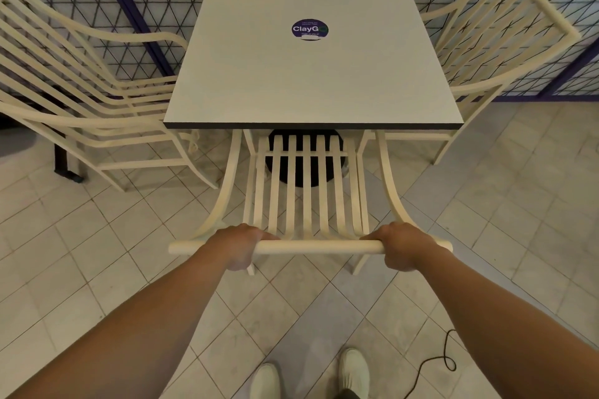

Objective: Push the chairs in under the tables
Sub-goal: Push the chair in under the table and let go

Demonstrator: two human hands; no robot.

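A floor of pale square tiles, laid on the diagonal, fills the lower part of the head view, and a railing of dark triangular mesh with purple bars runs along the far side. A square, light grey table with a dark edge stands against that railing on a black round base. Three cream slatted chairs surround it. The chair at the left and the chair at the right sit at the table's sides with their seats partly under the top. The near chair faces the table squarely, the front of its seat and armrests tucked beneath the tabletop's near edge, its backrest and top rail still out over the tiles.

Both bare arms reach forward to that top rail. The left hand is wrapped around the rail near its left end, fingers curled over the far side; the right hand is clamped on the rail near its right end in the same way.

A pair of white shoes stands on the tiles at the bottom edge. A thin black cable loops on the floor to their right. A round purple sticker reading "ClayGo" lies near the middle of the tabletop.
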